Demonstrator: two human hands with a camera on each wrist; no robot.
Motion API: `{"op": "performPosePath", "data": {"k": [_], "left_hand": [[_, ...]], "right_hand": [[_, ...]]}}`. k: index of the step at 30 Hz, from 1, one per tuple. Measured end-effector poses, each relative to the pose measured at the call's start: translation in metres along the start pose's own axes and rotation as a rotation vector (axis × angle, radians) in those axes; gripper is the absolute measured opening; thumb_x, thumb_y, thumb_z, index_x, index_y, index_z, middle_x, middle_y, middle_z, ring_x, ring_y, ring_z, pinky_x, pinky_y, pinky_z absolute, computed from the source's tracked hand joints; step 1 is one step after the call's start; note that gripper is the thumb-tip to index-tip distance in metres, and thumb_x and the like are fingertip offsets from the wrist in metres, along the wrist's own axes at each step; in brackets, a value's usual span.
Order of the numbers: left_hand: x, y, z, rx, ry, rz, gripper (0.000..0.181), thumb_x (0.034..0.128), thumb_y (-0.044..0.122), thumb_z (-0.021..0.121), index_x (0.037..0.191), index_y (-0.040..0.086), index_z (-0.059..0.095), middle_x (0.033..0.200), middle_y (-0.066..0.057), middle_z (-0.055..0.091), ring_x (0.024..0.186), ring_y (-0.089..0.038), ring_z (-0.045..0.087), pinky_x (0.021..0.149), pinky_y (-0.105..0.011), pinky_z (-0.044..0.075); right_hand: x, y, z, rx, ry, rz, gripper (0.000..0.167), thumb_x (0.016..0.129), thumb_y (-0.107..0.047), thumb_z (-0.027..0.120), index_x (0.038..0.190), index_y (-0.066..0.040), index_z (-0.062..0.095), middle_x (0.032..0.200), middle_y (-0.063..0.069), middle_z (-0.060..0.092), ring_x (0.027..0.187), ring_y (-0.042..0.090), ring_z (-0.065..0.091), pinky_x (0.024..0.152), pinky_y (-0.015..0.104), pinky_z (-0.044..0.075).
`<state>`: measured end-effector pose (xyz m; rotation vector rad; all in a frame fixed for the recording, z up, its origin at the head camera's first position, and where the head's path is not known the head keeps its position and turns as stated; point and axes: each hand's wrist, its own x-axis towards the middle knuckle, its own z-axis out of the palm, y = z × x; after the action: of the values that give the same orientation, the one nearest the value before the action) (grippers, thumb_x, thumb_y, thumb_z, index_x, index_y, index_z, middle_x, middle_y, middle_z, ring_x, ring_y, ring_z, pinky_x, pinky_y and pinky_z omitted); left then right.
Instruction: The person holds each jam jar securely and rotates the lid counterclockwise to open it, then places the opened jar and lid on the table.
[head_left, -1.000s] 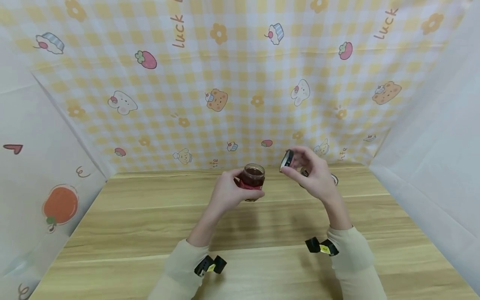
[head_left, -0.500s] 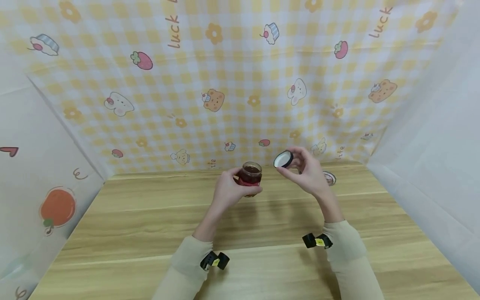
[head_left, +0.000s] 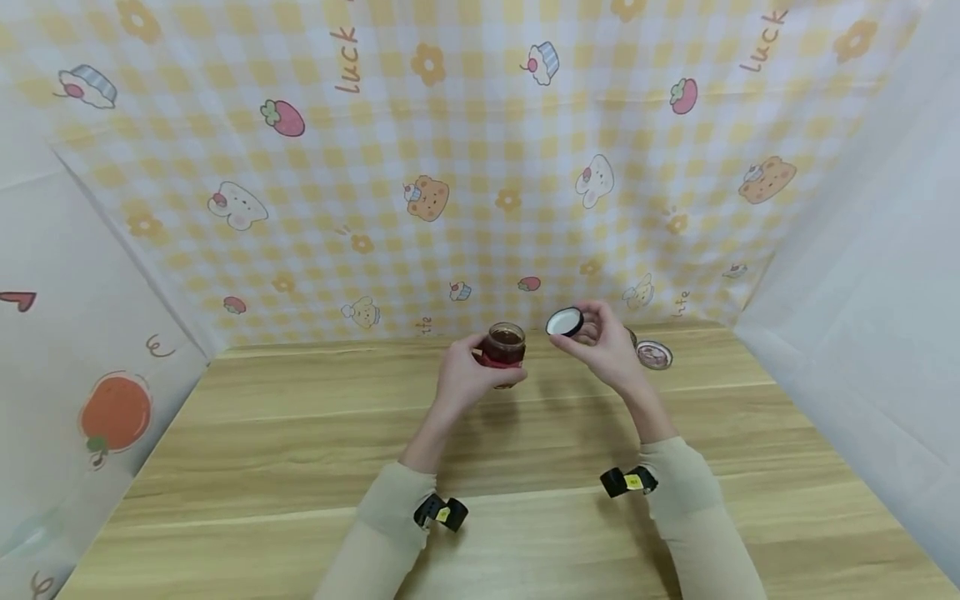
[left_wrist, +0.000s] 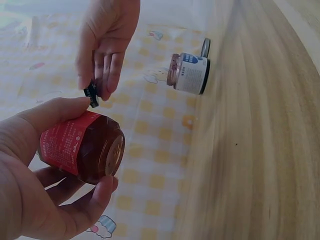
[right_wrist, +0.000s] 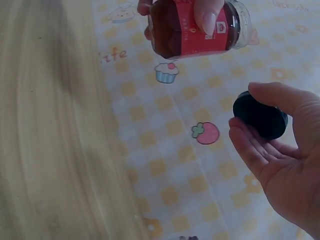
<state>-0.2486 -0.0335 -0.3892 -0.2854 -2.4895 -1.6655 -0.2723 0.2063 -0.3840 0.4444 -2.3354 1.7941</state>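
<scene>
My left hand (head_left: pixel 467 377) grips an uncapped glass jar (head_left: pixel 504 345) with dark reddish-brown contents and a red label. The jar is raised off the table, its mouth facing up in the head view. To its right, my right hand (head_left: pixel 609 354) pinches a black lid (head_left: pixel 564 322) between thumb and fingers. The lid's white inside shows in the head view, and its dark outer face (right_wrist: pixel 260 116) in the right wrist view. Lid and jar are apart.
A second jar (left_wrist: pixel 191 74) with a white and blue label stands on the wooden table (head_left: pixel 300 467), mostly hidden behind my right hand in the head view. A round lid (head_left: pixel 655 355) lies by it. A checked cloth (head_left: pixel 495 150) hangs behind.
The black lid has turned from nearly edge-on to show its white inside. My right hand has shifted slightly left, uncovering more of the lid on the table. The red-labelled jar stays nearly in place.
</scene>
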Motion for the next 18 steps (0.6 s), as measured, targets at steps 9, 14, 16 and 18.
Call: {"op": "performPosePath", "data": {"k": [9,14,16,18], "left_hand": [[0.005,-0.009,0.008,-0.026,0.014,-0.033,0.048,0.0676,0.022,0.094,0.11,0.012,0.074,0.098,-0.002,0.071,0.083,-0.019,0.063,0.072,-0.035,0.052],[0.007,-0.01,0.012,-0.027,0.01,-0.062,0.053,0.0684,0.022,0.094,0.116,0.012,0.072,0.102,-0.003,0.071,0.086,-0.02,0.063,0.072,-0.036,0.053],[0.008,-0.01,0.014,-0.031,0.017,-0.081,0.056,0.0679,0.022,0.095,0.119,0.012,0.072,0.103,-0.003,0.07,0.086,-0.021,0.063,0.073,-0.037,0.052],[0.009,-0.011,0.015,-0.032,0.025,-0.091,0.059,0.0676,0.022,0.095,0.121,0.011,0.071,0.104,-0.004,0.07,0.088,-0.021,0.063,0.075,-0.038,0.052]], "right_hand": [[-0.003,0.012,0.002,-0.062,-0.003,0.076,0.067,0.088,-0.019,0.081,0.138,0.004,0.041,0.123,0.021,0.058,0.103,0.022,0.063,0.081,0.019,0.052],[-0.003,0.017,0.003,-0.096,-0.001,0.079,0.068,0.087,-0.022,0.082,0.137,0.002,0.043,0.121,0.02,0.058,0.101,0.022,0.063,0.081,0.02,0.052],[-0.003,0.021,0.004,-0.113,-0.006,0.083,0.068,0.087,-0.022,0.082,0.137,0.002,0.043,0.12,0.02,0.058,0.101,0.023,0.063,0.081,0.02,0.051],[-0.003,0.024,0.004,-0.121,-0.012,0.094,0.068,0.087,-0.022,0.082,0.137,0.002,0.043,0.119,0.02,0.058,0.101,0.025,0.063,0.081,0.021,0.051]]}}
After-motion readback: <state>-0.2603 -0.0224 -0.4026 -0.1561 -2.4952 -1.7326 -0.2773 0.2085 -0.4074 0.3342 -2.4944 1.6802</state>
